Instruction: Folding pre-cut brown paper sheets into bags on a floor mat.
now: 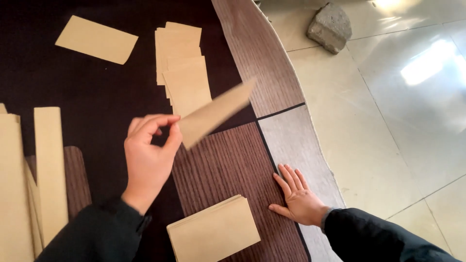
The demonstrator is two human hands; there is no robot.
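The left hand (148, 157) holds a tan paper sheet (216, 114) in the air, its grip clamped on the sheet's near corner between thumb and forefinger; the sheet slants up and away from the grip and looks blurred. Just beyond the grip lies a fanned stack of sheets (182, 68) on the tabletop (87, 92). The right hand (298, 196) rests flat, fingers spread, holding nothing, just beside a squared stack (213, 233). To handle the sheet well, I judge the pinch should stay light at the corner, so the paper lands flat and edges line up without creasing.
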